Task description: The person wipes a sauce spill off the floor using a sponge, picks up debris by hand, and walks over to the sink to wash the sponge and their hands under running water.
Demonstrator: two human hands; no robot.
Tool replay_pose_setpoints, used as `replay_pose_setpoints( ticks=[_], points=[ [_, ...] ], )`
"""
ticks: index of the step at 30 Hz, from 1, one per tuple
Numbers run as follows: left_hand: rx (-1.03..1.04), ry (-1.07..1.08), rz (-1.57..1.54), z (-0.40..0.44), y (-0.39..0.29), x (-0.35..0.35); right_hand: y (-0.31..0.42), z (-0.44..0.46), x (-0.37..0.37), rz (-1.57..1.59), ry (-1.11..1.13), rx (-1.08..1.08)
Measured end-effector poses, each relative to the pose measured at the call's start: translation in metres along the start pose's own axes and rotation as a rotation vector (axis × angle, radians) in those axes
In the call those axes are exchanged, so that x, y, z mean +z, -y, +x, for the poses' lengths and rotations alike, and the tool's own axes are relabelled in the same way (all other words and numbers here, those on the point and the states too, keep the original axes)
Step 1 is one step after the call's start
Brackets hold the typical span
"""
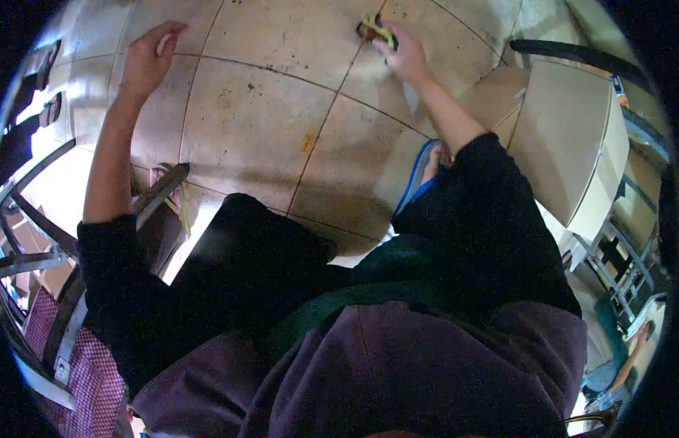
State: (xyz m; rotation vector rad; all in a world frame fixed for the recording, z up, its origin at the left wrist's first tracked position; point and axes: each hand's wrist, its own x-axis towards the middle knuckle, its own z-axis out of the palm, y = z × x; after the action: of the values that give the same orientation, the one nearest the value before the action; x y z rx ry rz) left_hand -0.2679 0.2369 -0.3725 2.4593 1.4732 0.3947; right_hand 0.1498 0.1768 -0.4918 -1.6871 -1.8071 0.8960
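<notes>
My right hand (405,57) is closed around a small yellow-green and dark brown object (370,28), held low over the tiled floor (259,117). Blur and the fingers keep its exact kind from showing. Over at the upper left, my left hand (148,64) hangs above the tiles with its fingers curved and a gap between thumb and forefinger. Nothing is in it. Dark specks are scattered on the tiles between the two hands, and an orange-yellow stain (309,141) lies nearer to my knees.
A cardboard box (562,139) stands on my right beside a dark curved bar (580,55). Metal frames (44,219) and a checkered cloth (87,379) are on my left. My foot in a blue-edged sandal (420,171) rests on the floor. Another person's arm (631,358) shows lower right.
</notes>
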Motion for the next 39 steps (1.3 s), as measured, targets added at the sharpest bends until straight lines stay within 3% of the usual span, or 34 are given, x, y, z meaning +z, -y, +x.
replay_pose_setpoints(
  ticks=[1, 3, 11, 13, 14, 16, 17, 19, 22, 25, 27, 28, 30, 33, 36, 39],
  points=[
    [0.010, -0.001, 0.000, -0.003, -0.006, 0.003, -0.011, 0.010, 0.001, -0.001, -0.009, 0.003],
    [-0.015, 0.074, -0.114, -0.007, -0.020, 0.004, -0.021, 0.021, 0.009, -0.099, -0.233, -0.484],
    [-0.072, -0.004, -0.164, -0.006, -0.019, 0.001, 0.012, -0.057, 0.055, -0.064, 0.067, -0.546],
    [-0.079, -0.027, -0.203, -0.002, -0.019, 0.002, 0.018, -0.070, 0.059, 0.089, 0.340, -0.241],
    [-0.118, -0.033, -0.202, 0.002, -0.017, 0.002, 0.016, -0.070, 0.056, 0.081, 0.340, -0.238],
    [-0.156, -0.030, -0.216, 0.006, -0.018, 0.003, 0.019, -0.073, 0.043, 0.201, 0.269, -0.074],
    [-0.164, -0.025, -0.204, 0.007, -0.017, 0.004, 0.006, -0.066, 0.036, 0.176, 0.163, -0.129],
    [-0.178, -0.017, -0.198, 0.005, -0.013, 0.010, 0.013, -0.060, -0.001, 0.068, -0.017, 0.161],
    [-0.126, -0.038, -0.204, 0.004, 0.003, 0.020, -0.040, -0.059, -0.020, 0.245, -0.191, 0.215],
    [-0.140, -0.018, -0.269, 0.004, 0.017, 0.028, -0.043, -0.074, -0.022, -0.032, -0.262, 0.246],
    [-0.183, -0.028, -0.302, 0.004, 0.025, 0.029, -0.034, -0.078, 0.007, -0.138, -0.298, 0.044],
    [-0.190, -0.017, -0.302, 0.003, 0.028, 0.031, -0.026, -0.084, 0.019, -0.133, -0.289, 0.052],
    [-0.191, -0.054, -0.234, 0.006, 0.033, 0.031, -0.006, -0.089, 0.044, -0.035, -0.189, -0.194],
    [-0.208, 0.007, -0.295, 0.008, 0.031, 0.023, 0.024, -0.116, 0.076, 0.011, 0.016, -0.159],
    [-0.143, -0.013, -0.297, 0.004, 0.044, 0.022, 0.045, -0.146, 0.104, 0.046, 0.171, -0.249],
    [-0.212, -0.007, -0.298, 0.000, 0.034, 0.015, 0.059, -0.167, 0.117, -0.011, 0.345, -0.454]
  ],
)
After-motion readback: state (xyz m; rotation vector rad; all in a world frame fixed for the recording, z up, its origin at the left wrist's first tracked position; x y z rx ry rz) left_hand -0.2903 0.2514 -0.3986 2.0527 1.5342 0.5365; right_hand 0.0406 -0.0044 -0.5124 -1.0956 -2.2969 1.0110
